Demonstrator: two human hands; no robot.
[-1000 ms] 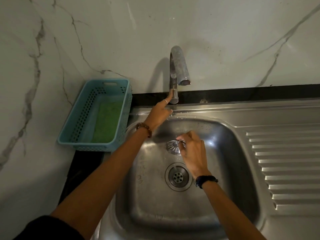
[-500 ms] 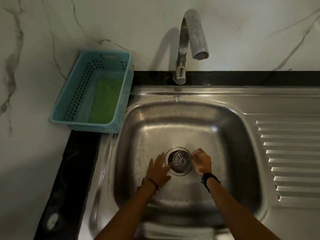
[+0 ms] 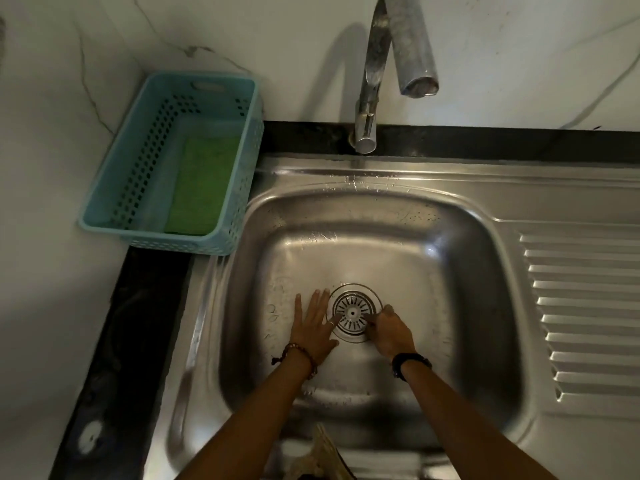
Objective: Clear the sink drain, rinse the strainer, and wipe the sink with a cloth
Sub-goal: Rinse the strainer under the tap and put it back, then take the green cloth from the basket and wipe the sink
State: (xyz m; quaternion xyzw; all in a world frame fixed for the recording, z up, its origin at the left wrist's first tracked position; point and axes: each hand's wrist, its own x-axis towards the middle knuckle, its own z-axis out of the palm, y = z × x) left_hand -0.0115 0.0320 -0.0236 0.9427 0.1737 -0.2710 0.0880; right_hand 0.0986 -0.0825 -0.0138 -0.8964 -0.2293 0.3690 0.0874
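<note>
Left hand (image 3: pixel 313 325) lies flat and open on the sink (image 3: pixel 450 271) floor at 9 o'clock of the strainer (image 3: pixel 353 312); right hand (image 3: pixel 391 332), at 4 o'clock, pinches its rim. The strainer sits in the drain (apparently being reseated), so wiping remains; a cloth (image 3: pixel 320 455) waits at 6 o'clock.

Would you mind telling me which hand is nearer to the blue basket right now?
Left. The left hand lies flat on the sink floor just left of the strainer, on the side toward the blue basket; the right hand is across the strainer, farther away.
</note>
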